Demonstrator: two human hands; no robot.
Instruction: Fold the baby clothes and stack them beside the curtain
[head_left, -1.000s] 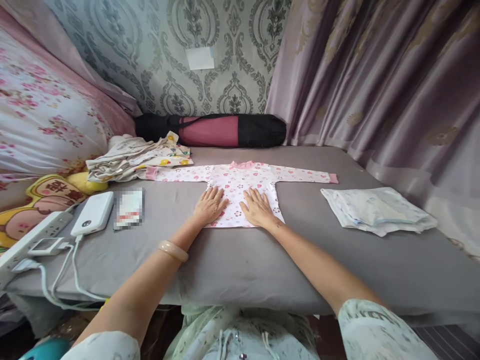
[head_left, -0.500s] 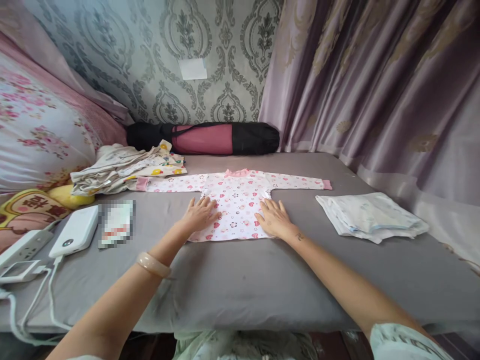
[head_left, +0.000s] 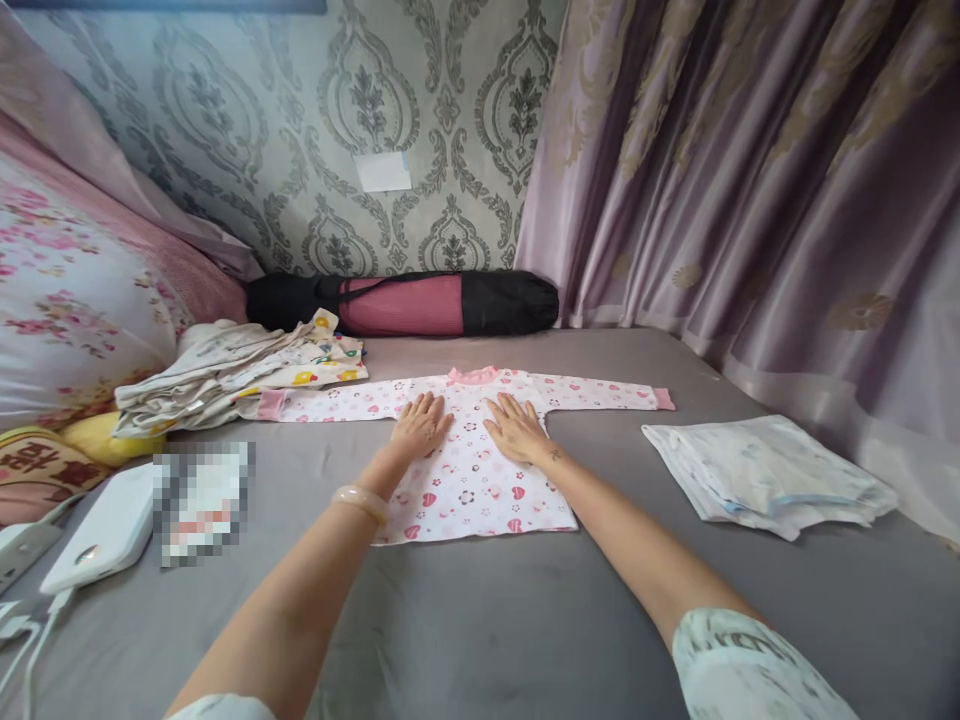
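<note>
A white shirt (head_left: 472, 475), pink-collared, printed with hearts, lies flat; left hand (head_left: 420, 428) and right hand (head_left: 517, 430) rest on its front, each grip spread apart.

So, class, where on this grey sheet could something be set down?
Bare sheet shows nearer than the long-sleeved shirt, between left forearm and right forearm, and rightward between shirt and folded white cloths. Crowded: the left, with power bank, power strip, pixelated packet, yellow plush and clothes pile.

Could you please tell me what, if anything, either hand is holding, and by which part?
Nothing is held: the left hand and right hand lie open, palms down, on the upper body of the shirt.
</note>
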